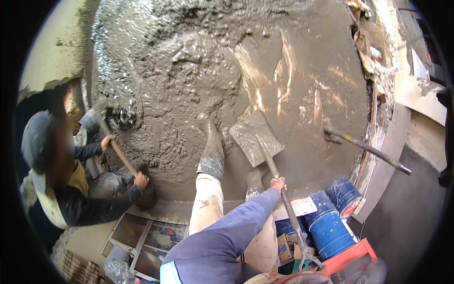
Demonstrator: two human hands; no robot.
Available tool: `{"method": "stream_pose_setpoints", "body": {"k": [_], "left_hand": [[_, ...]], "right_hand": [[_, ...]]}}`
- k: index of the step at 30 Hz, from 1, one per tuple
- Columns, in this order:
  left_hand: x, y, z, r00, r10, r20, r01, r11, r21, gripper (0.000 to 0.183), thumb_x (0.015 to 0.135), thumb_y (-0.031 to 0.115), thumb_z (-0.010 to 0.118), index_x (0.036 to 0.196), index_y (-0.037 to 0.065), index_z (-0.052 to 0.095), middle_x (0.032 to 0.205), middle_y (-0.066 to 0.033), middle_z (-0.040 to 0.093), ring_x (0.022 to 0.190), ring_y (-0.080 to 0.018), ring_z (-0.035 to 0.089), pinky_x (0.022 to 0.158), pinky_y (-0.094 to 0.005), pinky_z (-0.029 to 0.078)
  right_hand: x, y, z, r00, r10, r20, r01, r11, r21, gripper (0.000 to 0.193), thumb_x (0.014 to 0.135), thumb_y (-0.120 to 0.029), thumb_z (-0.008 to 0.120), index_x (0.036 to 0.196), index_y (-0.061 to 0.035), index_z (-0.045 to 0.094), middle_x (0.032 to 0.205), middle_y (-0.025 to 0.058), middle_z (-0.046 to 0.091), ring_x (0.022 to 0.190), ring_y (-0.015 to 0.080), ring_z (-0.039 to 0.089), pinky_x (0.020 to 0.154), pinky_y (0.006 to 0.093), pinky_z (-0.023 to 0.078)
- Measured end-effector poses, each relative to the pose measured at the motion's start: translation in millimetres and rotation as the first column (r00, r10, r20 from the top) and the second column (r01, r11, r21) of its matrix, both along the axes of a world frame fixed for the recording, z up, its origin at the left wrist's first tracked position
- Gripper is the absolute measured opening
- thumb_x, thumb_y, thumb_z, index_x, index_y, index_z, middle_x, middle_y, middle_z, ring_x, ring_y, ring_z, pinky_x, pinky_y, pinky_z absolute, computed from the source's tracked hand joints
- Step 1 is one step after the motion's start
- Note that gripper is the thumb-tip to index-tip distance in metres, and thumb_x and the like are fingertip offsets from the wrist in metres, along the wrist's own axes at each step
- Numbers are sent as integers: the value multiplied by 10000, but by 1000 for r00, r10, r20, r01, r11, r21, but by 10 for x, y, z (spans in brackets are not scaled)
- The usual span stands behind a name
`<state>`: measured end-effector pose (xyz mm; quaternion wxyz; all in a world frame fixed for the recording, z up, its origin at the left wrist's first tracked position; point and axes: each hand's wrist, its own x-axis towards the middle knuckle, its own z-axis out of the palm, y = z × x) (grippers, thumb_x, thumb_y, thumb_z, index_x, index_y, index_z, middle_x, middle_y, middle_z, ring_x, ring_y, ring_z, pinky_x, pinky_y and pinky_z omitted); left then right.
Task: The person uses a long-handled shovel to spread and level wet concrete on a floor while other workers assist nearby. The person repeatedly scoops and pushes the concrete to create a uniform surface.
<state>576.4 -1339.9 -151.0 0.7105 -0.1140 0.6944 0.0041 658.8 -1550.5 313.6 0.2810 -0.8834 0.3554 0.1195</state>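
My left hand (278, 183), at the end of a blue-grey sleeve, is closed around the shaft of a shovel (257, 137). Its square, concrete-smeared blade lies on the wet grey concrete (179, 71), in front of my feet. The shaft slopes down to the right, ending in a forked grip near the lower edge. Beside that grip a brownish shape shows; whether it is my right hand I cannot make out. My muddy boots (212, 149) stand in the concrete, one left of the shovel and one beneath it.
At left a co-worker in a cap grips a wooden-handled tool (120, 156) with both hands. A dirty metal bar (366, 149) juts across the right edge. Blue drums (328, 232), a red object (352, 258) and framed panels (151, 241) line the near side.
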Motion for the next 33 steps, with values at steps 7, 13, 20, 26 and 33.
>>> {"method": "stream_pose_setpoints", "body": {"k": [7,13,20,26,33], "left_hand": [[-1066,2036,-1058,994,103,-26,-99,989,107,118,893,120,659,840,44,586,663,-86,573,511,-234,540,475,-435,498],[-1993,4030,-938,968,55,-245,17,959,284,52,896,56,645,863,17,634,650,-49,557,494,-147,534,433,-329,495],[-2609,5329,-174,952,299,58,-291,833,470,42,947,108,620,945,74,595,707,-3,555,530,-121,526,459,-304,478],[-3376,6551,866,734,346,584,-644,629,436,178,949,196,725,945,135,557,726,48,539,561,-54,519,470,-246,509],[-3808,7788,1728,776,327,539,-623,270,734,193,1026,184,667,1062,43,542,840,-70,624,643,-167,656,594,-318,622]], "right_hand": [[-564,1601,-1311,996,-76,-49,81,992,101,407,961,-420,507,645,-177,426,527,-42,377,388,116,366,355,312,317],[-1055,3014,-1916,993,108,-48,-88,949,303,326,953,-355,481,744,-105,483,564,31,436,409,159,402,381,335,367],[-1808,3220,-1994,937,345,60,-322,781,535,354,997,-393,451,938,-54,534,678,77,513,574,188,522,573,340,471],[-2419,3883,-1396,-176,910,376,-941,-268,208,265,819,-299,673,849,-44,611,850,104,611,897,285,598,945,521,456],[-2630,5824,-1846,-720,535,442,-680,-671,-296,247,810,-303,759,835,-96,626,848,81,585,882,262,576,962,488,434]]}}
